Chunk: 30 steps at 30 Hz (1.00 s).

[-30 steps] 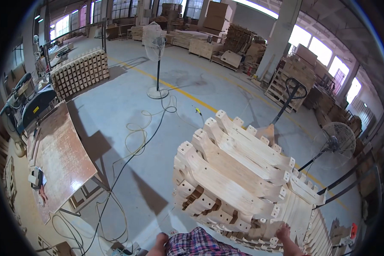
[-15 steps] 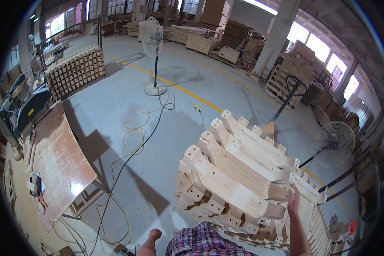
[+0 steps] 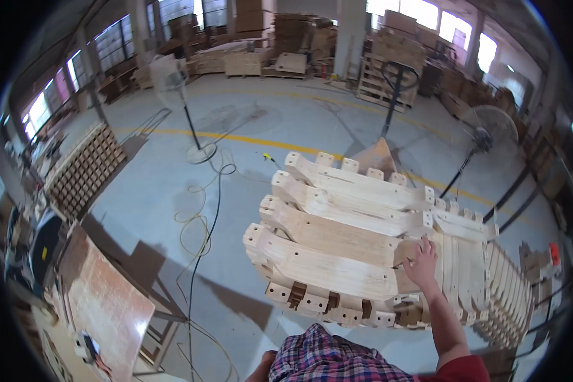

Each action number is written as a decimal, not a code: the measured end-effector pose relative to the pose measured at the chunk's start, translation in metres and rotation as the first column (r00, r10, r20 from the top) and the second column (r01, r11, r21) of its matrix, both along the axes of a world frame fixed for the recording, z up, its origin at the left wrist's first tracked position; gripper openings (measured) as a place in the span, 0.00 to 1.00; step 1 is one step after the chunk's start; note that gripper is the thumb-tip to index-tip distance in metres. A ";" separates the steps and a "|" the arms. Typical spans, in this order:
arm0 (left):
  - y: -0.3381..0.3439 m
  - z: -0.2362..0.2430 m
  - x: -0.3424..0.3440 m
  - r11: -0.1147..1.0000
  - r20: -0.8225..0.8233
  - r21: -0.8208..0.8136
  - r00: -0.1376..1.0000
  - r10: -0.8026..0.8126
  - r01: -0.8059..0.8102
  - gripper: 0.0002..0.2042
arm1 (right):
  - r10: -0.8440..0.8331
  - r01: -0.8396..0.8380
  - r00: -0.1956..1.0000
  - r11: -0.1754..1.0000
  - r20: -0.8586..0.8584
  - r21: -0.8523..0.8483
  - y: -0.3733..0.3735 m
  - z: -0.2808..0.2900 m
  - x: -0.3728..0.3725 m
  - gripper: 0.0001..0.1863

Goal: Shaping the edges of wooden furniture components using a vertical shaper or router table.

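Note:
Curved pale wooden parts with drilled holes at their ends make up a stack [image 3: 337,243] in front of me, to the right. My right hand [image 3: 421,264] reaches over it, fingers apart, lying on the right end of one of the nearer top parts. It is not wrapped around the wood. My left hand [image 3: 264,364] hangs low at the bottom edge beside my plaid shirt, away from the stack. Its fingers are mostly hidden. More slim wooden parts [image 3: 468,267] stand in rows beyond my right hand.
A worn table [image 3: 105,293] with tools on it is at left, beside a machine with a dark round guard [image 3: 46,245]. Cables and a hose [image 3: 200,242] trail over the floor. Standing fans [image 3: 191,121] and a pallet jack handle [image 3: 398,79] rise beyond the stack.
My view has turned, and the stack now appears more level. My right hand has moved from the parts' right end onto the top of one, fingers spread. My left hand has dropped lower in view.

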State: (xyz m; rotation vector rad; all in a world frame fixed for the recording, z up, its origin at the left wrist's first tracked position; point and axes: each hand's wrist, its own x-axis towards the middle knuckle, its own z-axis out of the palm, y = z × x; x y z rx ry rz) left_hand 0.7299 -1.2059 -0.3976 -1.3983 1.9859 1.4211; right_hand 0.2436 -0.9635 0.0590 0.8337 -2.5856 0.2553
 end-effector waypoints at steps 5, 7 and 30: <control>-0.034 -0.013 -0.055 0.625 -0.618 -0.779 0.218 -0.755 -0.044 0.17 | -0.026 0.025 0.999 0.998 -0.022 -0.053 0.005 -0.005 -0.005 0.22; -0.039 -0.004 -0.070 0.597 -0.562 -0.790 0.227 -0.796 0.139 0.16 | -0.043 0.043 0.999 0.998 -0.001 -0.040 0.005 -0.013 -0.011 0.24; 0.049 0.021 -0.123 0.622 -0.168 -0.299 0.602 -0.781 0.724 0.12 | 0.003 0.032 0.997 0.885 0.074 -0.464 0.011 0.004 -0.005 0.21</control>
